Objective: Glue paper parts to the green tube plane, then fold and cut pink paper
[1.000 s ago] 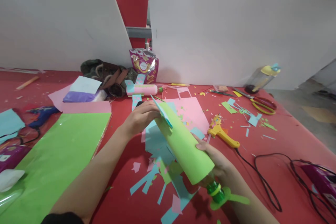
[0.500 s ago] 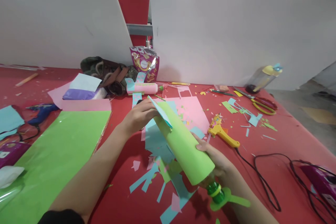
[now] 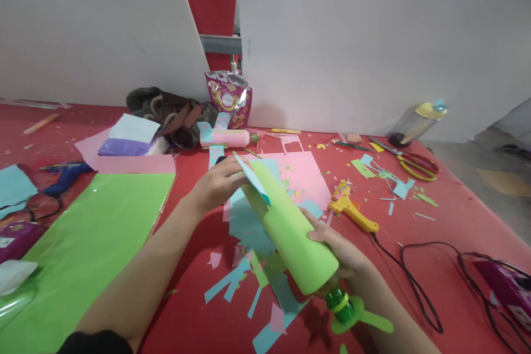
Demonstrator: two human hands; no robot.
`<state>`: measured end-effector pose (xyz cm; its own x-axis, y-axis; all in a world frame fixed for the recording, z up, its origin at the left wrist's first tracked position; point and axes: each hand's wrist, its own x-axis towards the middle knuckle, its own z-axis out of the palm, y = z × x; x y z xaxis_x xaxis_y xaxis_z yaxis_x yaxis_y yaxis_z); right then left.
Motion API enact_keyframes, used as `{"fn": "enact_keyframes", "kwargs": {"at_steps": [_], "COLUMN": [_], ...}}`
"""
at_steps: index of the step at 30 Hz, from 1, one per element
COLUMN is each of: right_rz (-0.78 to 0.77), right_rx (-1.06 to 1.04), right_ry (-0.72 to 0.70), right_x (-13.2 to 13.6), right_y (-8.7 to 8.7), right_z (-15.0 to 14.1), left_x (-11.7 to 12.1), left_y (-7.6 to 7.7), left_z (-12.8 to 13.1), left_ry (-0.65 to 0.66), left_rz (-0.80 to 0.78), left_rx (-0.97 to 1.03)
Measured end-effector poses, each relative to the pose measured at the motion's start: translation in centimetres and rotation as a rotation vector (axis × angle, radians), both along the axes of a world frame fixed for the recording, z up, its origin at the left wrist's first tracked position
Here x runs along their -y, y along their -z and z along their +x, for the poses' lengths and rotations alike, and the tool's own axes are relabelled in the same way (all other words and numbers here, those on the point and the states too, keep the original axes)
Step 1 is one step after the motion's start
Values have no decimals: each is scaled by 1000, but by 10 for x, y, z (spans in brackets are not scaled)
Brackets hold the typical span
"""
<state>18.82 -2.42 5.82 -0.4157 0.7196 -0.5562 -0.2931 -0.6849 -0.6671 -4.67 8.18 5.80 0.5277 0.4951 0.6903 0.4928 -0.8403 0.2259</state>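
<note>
A plastic bottle wrapped in green paper (image 3: 294,232) is held tilted over the table, its green neck with a green propeller-like paper piece (image 3: 352,315) pointing down toward me. My right hand (image 3: 340,243) is closed around the bottle's lower right side, thumb on the paper. Against the bottle's far end stands a light blue paper piece (image 3: 254,180), which my left hand (image 3: 219,183) presses with its fingers. The left fingertips are partly hidden behind that piece. Below the bottle lie blue paper sheets (image 3: 244,221) and cut scraps.
A yellow glue gun (image 3: 354,213) with a black cord lies to the right, a blue glue gun (image 3: 68,177) to the left. Scissors (image 3: 410,163) and a clear bottle (image 3: 417,124) are at the far right. A pink-wrapped bottle (image 3: 230,138) lies before a snack bag (image 3: 229,99). White boards (image 3: 373,61) stand behind.
Almost nothing differs. Both hands keep their hold on the green-wrapped bottle and the blue paper piece, with only a very slight shift of the view.
</note>
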Motion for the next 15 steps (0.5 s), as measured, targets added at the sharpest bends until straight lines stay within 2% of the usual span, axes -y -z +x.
{"fn": "enact_keyframes", "kwargs": {"at_steps": [6, 15], "right_rz": [-2, 40], "right_rx": [22, 5], "right_ry": [20, 13], "right_x": [1, 2], "right_y": [-2, -2], "right_z": [0, 1], "left_x": [-1, -1], "left_y": [1, 2], "left_z": [-2, 0], "left_ry": [107, 98], "left_rz": [-69, -91], "left_rx": [49, 45]}}
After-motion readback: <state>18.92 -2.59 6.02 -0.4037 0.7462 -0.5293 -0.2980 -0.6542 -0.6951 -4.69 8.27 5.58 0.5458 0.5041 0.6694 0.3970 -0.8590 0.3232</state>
